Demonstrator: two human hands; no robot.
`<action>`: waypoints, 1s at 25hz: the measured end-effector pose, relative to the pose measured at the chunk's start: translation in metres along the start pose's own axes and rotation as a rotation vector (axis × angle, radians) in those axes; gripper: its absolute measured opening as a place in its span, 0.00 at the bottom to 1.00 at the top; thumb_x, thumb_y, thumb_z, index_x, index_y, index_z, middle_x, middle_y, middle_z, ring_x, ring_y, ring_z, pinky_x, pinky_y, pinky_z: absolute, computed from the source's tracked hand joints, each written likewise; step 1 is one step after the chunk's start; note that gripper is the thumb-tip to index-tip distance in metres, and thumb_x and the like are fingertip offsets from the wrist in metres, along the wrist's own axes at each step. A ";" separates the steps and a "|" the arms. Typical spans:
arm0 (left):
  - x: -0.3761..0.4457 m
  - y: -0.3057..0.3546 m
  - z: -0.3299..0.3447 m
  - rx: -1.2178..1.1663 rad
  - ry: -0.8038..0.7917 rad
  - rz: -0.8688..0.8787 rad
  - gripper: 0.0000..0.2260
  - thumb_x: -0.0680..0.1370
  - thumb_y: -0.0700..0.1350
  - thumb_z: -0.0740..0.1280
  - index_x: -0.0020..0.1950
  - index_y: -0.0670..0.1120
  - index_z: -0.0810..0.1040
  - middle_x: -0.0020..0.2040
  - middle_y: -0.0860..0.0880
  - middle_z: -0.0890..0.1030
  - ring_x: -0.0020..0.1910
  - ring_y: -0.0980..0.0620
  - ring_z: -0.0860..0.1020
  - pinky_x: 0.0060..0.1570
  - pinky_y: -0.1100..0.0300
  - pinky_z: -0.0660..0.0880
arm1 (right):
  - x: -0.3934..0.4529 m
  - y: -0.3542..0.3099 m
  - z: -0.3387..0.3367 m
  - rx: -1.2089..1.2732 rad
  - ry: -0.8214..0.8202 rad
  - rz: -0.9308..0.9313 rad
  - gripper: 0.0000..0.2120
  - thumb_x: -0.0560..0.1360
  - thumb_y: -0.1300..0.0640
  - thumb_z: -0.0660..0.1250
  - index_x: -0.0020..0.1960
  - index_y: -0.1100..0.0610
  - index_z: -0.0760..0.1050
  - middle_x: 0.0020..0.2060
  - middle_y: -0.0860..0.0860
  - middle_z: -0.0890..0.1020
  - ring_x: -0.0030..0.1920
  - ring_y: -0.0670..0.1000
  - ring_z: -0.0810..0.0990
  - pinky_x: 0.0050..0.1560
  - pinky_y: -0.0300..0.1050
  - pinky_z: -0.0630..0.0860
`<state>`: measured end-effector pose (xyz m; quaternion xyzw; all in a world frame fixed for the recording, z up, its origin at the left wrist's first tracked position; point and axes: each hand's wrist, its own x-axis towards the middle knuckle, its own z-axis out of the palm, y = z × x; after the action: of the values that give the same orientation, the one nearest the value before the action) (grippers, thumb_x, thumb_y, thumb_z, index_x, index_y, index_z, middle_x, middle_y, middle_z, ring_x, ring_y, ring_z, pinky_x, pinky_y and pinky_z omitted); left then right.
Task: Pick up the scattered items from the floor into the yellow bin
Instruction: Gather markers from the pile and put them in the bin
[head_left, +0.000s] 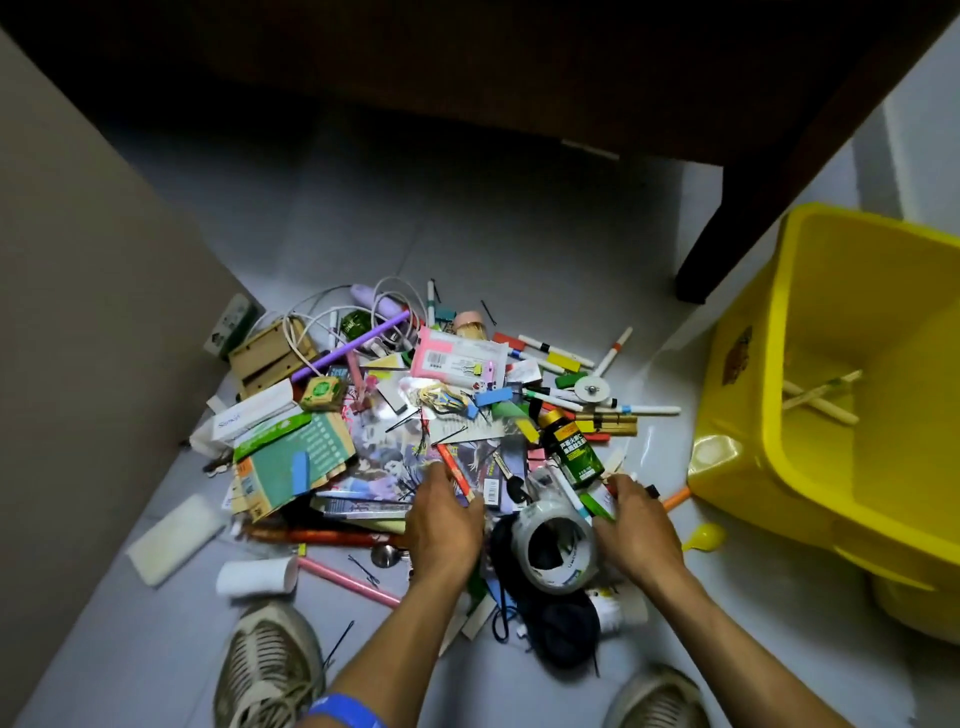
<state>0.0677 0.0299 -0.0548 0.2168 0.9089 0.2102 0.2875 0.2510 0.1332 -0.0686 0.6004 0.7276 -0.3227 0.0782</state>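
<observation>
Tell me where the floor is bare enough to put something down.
Bare floor lies beyond the pile, toward the dark table leg, and between the pile and the yellow bin. Around both hands it is crowded.

Bare forearms; blue wristband (347, 711) (left); grey mesh sneakers (267, 670).

- scattered items (457, 415): a dense, overlapping heap of markers, booklets, boxes, cables, clips and a green bottle on the grey floor
- yellow bin (748, 467): open plastic tub standing right of the heap, a few pale sticks lying inside
</observation>
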 end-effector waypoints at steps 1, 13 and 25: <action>0.004 0.000 0.004 -0.008 0.009 -0.010 0.15 0.74 0.47 0.73 0.54 0.47 0.71 0.44 0.49 0.79 0.39 0.50 0.77 0.34 0.60 0.67 | 0.003 0.002 0.007 -0.033 -0.033 0.009 0.22 0.74 0.58 0.68 0.67 0.56 0.69 0.60 0.56 0.76 0.59 0.60 0.76 0.57 0.53 0.76; -0.014 -0.012 0.014 -0.572 -0.261 -0.331 0.10 0.75 0.34 0.55 0.40 0.46 0.73 0.28 0.49 0.74 0.26 0.51 0.71 0.26 0.60 0.64 | 0.000 0.006 0.018 0.052 -0.170 -0.047 0.22 0.77 0.52 0.65 0.68 0.57 0.65 0.55 0.58 0.80 0.54 0.61 0.79 0.50 0.53 0.78; -0.048 0.014 -0.004 -0.725 -0.308 -0.289 0.11 0.66 0.33 0.57 0.39 0.47 0.74 0.26 0.49 0.70 0.21 0.54 0.65 0.22 0.63 0.59 | -0.032 -0.016 -0.025 0.930 -0.173 -0.021 0.14 0.73 0.66 0.67 0.48 0.46 0.77 0.39 0.54 0.86 0.32 0.53 0.83 0.33 0.49 0.81</action>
<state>0.1049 0.0160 -0.0241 0.0006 0.7437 0.4391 0.5042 0.2516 0.1201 -0.0266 0.5353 0.5027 -0.6638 -0.1418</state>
